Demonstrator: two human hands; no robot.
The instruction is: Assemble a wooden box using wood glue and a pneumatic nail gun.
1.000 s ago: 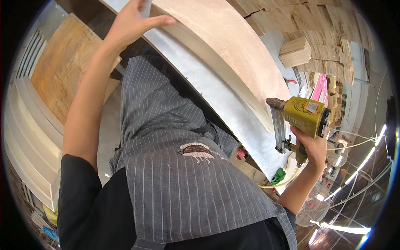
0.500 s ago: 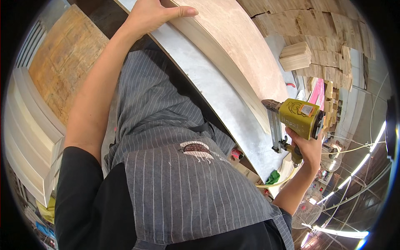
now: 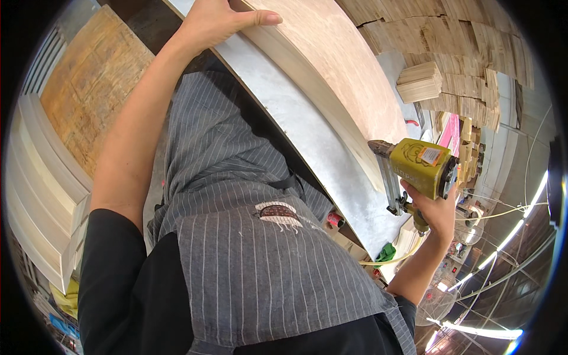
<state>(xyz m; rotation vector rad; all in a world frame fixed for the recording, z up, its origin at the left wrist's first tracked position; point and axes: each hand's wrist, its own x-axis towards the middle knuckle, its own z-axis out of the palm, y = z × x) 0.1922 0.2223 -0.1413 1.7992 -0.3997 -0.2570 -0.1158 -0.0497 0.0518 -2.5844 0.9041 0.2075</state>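
A large wooden panel [image 3: 361,77] lies on the pale metallic worktop [image 3: 302,142]. Its broad face is light plywood, with a paler strip of wood [image 3: 319,97] along the near edge. At the top of the view my left hand [image 3: 210,23] grips that edge, thumb stretched over it; the other fingers are partly hidden. On the right, my right hand [image 3: 435,207] is wrapped around the handle of a yellow-green nail gun [image 3: 417,165]. The gun's dark nose meets the panel's near right corner; whether it presses on the wood I cannot tell.
Stacks of wooden slats [image 3: 438,35] rise beyond the worktop, a small bundle [image 3: 419,81] in front. A yellow hose [image 3: 408,254] runs near my right forearm. Green cloth [image 3: 386,252] lies at the worktop's end. At left are a worn board [image 3: 94,83] and stacked pale frames [image 3: 44,189].
The nail gun has shifted slightly left and tilted a little, its nose moving along the panel's corner. My left hand has stayed in place.
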